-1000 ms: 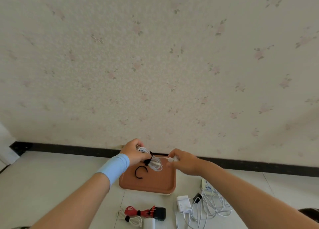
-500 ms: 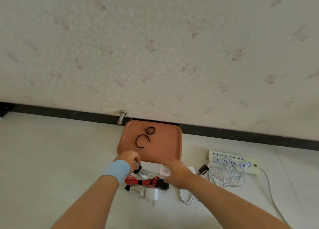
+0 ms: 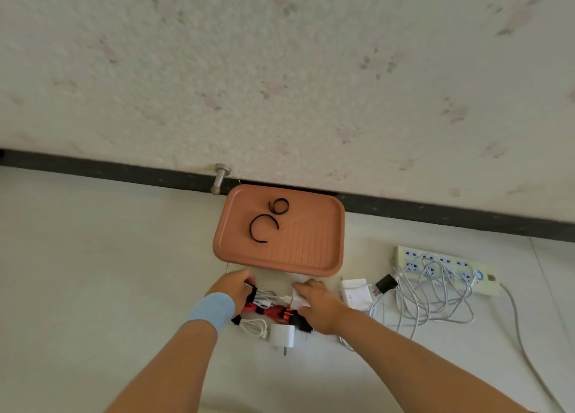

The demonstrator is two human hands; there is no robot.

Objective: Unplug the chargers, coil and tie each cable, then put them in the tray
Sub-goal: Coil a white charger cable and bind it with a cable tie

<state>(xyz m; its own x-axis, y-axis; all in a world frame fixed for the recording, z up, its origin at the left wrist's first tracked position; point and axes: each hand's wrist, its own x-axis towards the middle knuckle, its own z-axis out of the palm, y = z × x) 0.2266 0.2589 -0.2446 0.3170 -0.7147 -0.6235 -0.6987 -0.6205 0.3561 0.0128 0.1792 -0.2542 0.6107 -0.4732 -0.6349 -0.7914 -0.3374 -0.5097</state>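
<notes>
A metal door stopper [image 3: 220, 178] juts from the dark baseboard [image 3: 435, 211], low on the pale floral wallpaper [image 3: 280, 70]. The floor [image 3: 93, 272] below is light-coloured, with faint seams between tiles

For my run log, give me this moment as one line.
left hand: on tied white cable | right hand: on white charger | place: floor, before tray | tray: two black ties only
</notes>
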